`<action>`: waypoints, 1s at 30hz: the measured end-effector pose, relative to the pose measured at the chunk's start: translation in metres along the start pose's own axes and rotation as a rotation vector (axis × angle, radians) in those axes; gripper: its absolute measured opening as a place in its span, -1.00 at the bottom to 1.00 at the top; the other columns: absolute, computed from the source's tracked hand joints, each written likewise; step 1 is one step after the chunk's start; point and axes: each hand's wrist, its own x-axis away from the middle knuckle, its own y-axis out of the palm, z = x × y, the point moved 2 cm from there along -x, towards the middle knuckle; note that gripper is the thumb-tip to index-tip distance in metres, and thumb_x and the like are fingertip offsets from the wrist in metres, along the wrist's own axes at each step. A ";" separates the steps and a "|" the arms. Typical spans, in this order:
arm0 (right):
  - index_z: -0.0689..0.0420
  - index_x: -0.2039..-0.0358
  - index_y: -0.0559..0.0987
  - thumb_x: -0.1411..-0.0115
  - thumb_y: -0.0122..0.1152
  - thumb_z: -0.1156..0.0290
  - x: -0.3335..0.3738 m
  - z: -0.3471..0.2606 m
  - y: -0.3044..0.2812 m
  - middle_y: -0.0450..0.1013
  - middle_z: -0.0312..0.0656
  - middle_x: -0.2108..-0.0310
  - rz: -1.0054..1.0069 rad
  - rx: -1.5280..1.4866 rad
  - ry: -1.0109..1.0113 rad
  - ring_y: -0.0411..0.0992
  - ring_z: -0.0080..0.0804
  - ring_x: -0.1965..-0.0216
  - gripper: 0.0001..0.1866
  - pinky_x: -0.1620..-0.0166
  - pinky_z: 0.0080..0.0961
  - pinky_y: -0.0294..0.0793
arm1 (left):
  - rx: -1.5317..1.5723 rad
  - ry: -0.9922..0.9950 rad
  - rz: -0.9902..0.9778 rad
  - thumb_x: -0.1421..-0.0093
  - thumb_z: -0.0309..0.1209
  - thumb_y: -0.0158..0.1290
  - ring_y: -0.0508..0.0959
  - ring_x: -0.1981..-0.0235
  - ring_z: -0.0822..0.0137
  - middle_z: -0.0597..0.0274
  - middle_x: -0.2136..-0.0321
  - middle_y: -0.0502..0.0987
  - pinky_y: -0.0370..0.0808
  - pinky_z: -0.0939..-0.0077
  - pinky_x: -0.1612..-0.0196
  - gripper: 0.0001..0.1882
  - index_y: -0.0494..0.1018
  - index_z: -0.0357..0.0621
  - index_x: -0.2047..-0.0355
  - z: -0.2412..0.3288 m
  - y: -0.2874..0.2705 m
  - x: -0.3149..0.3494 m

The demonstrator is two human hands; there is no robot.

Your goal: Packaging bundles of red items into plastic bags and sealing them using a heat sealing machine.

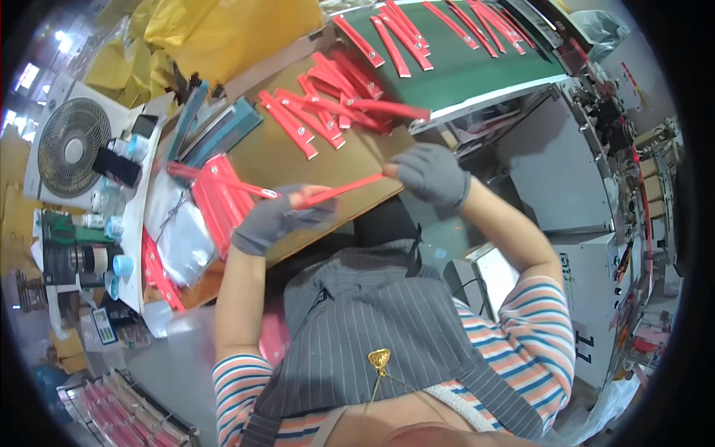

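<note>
My left hand [275, 222], in a grey glove with bare fingertips, is closed on one end of a narrow red strip [350, 188], which looks like a flat paper sleeve. The strip's other end is pinched in the fingertips of my right hand [432, 176], gloved the same way, so it stretches between both hands above the brown table [339, 223]. Another red strip [231, 182] with a round white mark reaches to my left fingers; whether they grip it, I cannot tell. Beside that hand lies a stack of red strips [220, 205]. More loose red strips [328, 112] spread across the far table, some blurred.
A green conveyor belt [454, 78] carries several red strips at the far right. Teal holders [223, 132] stand at the table's left, near a clear plastic bag [179, 231]. Farther left are a fan [73, 149] and a white shelf [135, 257]. A grey machine cabinet [551, 171] is at right.
</note>
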 end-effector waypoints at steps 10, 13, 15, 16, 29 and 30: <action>0.09 0.27 0.41 0.02 0.10 0.20 -0.089 0.006 0.069 0.40 -0.19 0.28 -0.050 -0.041 -0.059 0.40 -0.22 0.21 -0.67 0.14 -0.36 0.36 | 0.051 -0.033 0.362 -0.18 -0.29 -0.02 0.33 0.76 0.54 0.37 0.67 0.35 0.24 0.69 0.69 -0.73 0.33 -0.21 0.22 -0.055 0.009 0.051; 0.16 0.16 0.36 -0.06 0.09 0.14 -0.066 0.079 0.102 0.41 -0.09 0.28 -0.291 0.388 0.530 0.41 -0.19 0.21 -0.58 0.11 -0.33 0.36 | 0.192 0.105 0.654 -0.26 -0.11 -0.12 0.15 0.86 0.56 0.44 0.76 0.19 0.07 0.68 0.79 -0.68 0.31 -0.15 0.36 -0.054 0.006 0.066; 0.19 0.13 0.35 -0.10 0.06 0.16 -0.045 0.095 0.134 0.44 -0.05 0.32 -0.397 0.538 0.594 0.44 -0.18 0.24 -0.58 0.16 -0.31 0.40 | 0.354 0.227 0.710 -0.26 0.03 -0.18 0.17 0.86 0.53 0.41 0.77 0.19 0.09 0.66 0.79 -0.56 0.31 -0.16 0.37 -0.062 0.001 0.076; 0.20 0.12 0.35 -0.10 0.03 0.21 -0.042 0.101 0.148 0.47 -0.03 0.37 -0.519 0.446 0.681 0.47 -0.16 0.29 -0.60 0.23 -0.29 0.43 | 0.355 0.232 0.708 -0.26 0.03 -0.18 0.17 0.86 0.53 0.41 0.77 0.19 0.09 0.66 0.79 -0.56 0.31 -0.16 0.37 -0.068 0.000 0.079; 0.16 0.18 0.39 0.04 0.15 0.24 -0.112 0.046 0.162 0.41 0.00 0.18 -0.884 -0.040 0.470 0.42 -0.01 0.14 -0.58 0.15 -0.15 0.43 | 0.311 0.359 0.787 -0.28 -0.12 -0.19 0.24 0.78 0.49 0.35 0.68 0.25 0.18 0.63 0.71 -0.71 0.27 -0.09 0.32 -0.088 -0.013 0.090; 0.18 0.19 0.40 0.06 0.12 0.30 -0.098 0.026 0.158 0.38 -0.01 0.13 -0.958 0.034 0.421 0.37 -0.07 0.06 -0.61 0.14 -0.15 0.42 | 0.305 0.382 0.829 -0.28 -0.12 -0.19 0.24 0.78 0.49 0.35 0.68 0.25 0.18 0.63 0.71 -0.71 0.27 -0.09 0.33 -0.091 -0.016 0.096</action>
